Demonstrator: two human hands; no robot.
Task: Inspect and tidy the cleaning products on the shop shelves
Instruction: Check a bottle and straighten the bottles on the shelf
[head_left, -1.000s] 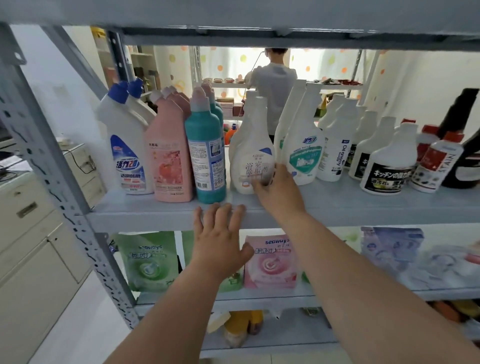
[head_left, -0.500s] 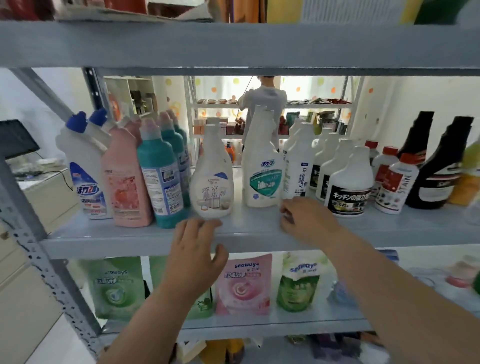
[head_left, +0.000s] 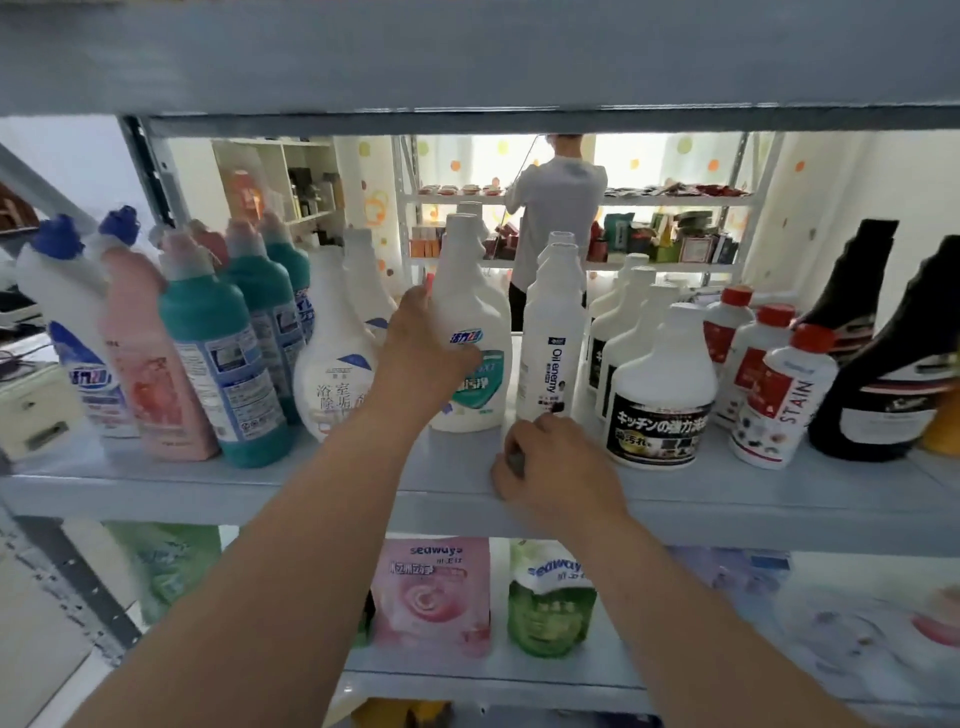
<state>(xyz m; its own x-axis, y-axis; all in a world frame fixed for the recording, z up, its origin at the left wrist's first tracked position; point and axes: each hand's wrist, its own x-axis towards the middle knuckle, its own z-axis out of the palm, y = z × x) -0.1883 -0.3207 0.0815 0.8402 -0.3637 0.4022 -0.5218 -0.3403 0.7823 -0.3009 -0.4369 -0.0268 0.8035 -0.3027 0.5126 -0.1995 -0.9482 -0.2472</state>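
The white bottle (head_left: 475, 312) with the teal label stands upright on the shelf (head_left: 260, 483), beside the Oil enemy bottle (head_left: 550, 338). The left hand (head_left: 421, 358) grips it, thumb across the label, its other fingers hidden behind. The right hand (head_left: 553, 470) rests at the shelf's front, its fingers (head_left: 545, 434) curled under; I cannot tell whether they hold anything.

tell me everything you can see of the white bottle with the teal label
The white bottle looks plastic: broad body tapering to a tall neck, no sprayer fitted. A teal shield-shaped label sits under a blue logo. It stands upright on the grey shelf, gripped at its left side by the left hand.
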